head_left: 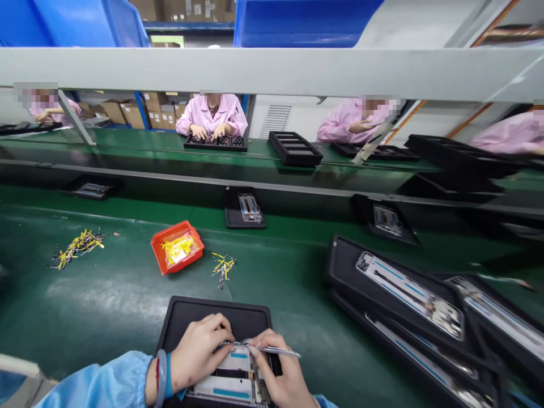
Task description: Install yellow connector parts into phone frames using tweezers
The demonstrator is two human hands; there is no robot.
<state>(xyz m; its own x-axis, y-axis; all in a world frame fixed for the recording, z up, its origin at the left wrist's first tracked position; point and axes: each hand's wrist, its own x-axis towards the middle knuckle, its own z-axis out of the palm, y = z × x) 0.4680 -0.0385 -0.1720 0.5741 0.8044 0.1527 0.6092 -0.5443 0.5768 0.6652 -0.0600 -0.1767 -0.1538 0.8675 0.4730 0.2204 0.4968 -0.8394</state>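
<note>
A phone frame (232,384) with blue strips and a dark ribbon down its middle lies in a black tray (221,310) before me. My left hand (199,351) grips its left side and far end, thumb and fingertips closed near the edge. In my right hand (278,365) is a pair of silver tweezers (283,352), whose tips meet the far end of the frame close to my left fingertips. Whatever small part lies between those fingertips is too hidden to make out. A blue wristband (169,374) circles my left wrist.
Beyond the tray stand a red bin (157,249) of yellow-tabbed parts, a small pile (223,266) and a larger pile (80,246). Stacked trays (340,266) with phone frames crowd the right. More trays (232,215) line the belt; co-workers (212,116) sit opposite.
</note>
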